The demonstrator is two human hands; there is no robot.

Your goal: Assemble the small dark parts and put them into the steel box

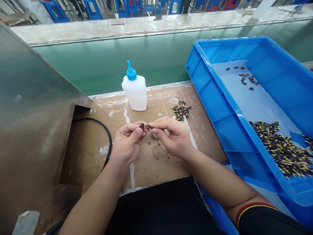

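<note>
Over the middle of the cardboard, my left hand (128,140) pinches a small dark piece with a rounded end and a yellow band (142,126) between thumb and fingers. My right hand (172,135) is closed on the thin other end of it, so the fingertips of both hands almost meet. Whether this is one part or two joined ones I cannot tell. Just beyond my right hand lies a small pile of black-and-yellow pieces (181,110). A white squeeze bottle with a blue nozzle cap (137,93) stands upright behind my hands.
To the right, a blue crate (215,94) holds a heap of black-and-yellow pieces (281,147) and several scattered ones. A metal panel (36,107) rises at the left, with a black cable (107,133) beside it. A green belt (97,63) runs behind the cardboard-covered bench (85,147).
</note>
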